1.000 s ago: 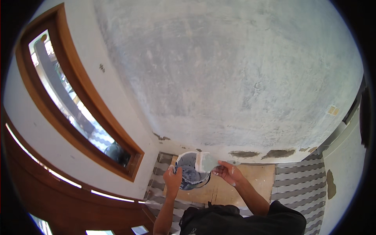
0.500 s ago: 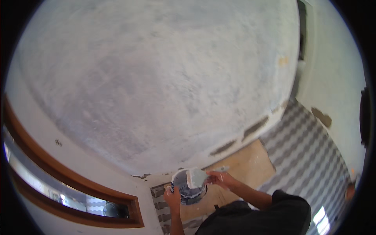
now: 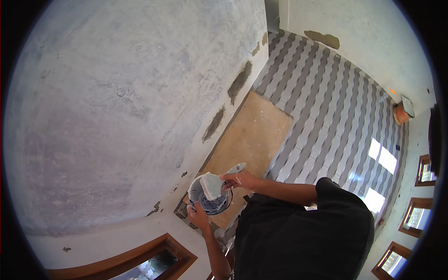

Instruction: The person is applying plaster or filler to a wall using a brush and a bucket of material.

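My left hand (image 3: 198, 214) is closed on the rim of a dark round bucket (image 3: 219, 206), whose inside is smeared with whitish putty. In my right hand (image 3: 241, 180) is a broad-bladed putty knife (image 3: 214, 185), its flat blade coated pale along the edge and lying over the bucket's mouth. A light grey piece (image 3: 238, 168) sticks out past my right fingers; whether it belongs to the putty knife I cannot tell. White smears mark both hands. The bottom of the bucket is partly hidden by the blade.
A patchy plastered wall (image 3: 116, 102) rises at left, with bare grey spots along its foot. A tan board (image 3: 254, 133) lies against it on the striped tile floor (image 3: 317, 107). A wood-framed opening (image 3: 172, 254) is at lower left. An orange-red container (image 3: 402, 112) stands far right.
My view has swung to the right, bringing more floor and the small windows into sight. My hands still hold the bucket and putty knife, with the blade still over the bucket.
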Demonstrator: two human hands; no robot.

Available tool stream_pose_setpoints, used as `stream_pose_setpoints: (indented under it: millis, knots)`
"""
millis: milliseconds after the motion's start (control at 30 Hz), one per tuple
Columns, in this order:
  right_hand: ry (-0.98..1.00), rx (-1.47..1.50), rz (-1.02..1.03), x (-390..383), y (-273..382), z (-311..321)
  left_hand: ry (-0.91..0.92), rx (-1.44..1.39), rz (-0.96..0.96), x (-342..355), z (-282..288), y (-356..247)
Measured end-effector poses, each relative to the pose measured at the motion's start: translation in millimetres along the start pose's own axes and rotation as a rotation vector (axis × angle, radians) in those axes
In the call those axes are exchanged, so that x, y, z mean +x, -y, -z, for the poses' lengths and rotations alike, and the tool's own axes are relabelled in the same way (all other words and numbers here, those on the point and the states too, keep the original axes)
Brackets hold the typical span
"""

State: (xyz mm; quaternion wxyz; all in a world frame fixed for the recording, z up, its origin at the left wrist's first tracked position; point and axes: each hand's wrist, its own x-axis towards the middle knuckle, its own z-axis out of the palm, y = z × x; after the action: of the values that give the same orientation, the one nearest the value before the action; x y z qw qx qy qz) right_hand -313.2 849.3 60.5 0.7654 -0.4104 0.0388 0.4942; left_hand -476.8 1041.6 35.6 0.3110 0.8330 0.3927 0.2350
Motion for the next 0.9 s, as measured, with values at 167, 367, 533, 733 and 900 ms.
stream_pose_setpoints:
  millis: [167, 367, 533, 733, 900]
  knots:
    - [-0.091, -0.014, 0.048, -7, -8, 1, 0.045, -0.060, -0.027, 10, -1, 0]
    - [-0.190, 0.048, 0.139, -20, -7, 8, 0.107, -0.033, -0.079, 19, -14, -5]
    - [-0.302, 0.101, 0.137, -45, -6, 8, 0.245, -0.067, -0.014, 17, -26, -18]
    - [-0.311, 0.098, 0.185, -52, -20, 10, 0.222, -0.211, -0.051, 13, -42, 10]
    - [-0.354, 0.105, 0.179, -55, -29, 9, 0.321, -0.244, 0.021, 15, -34, -2]
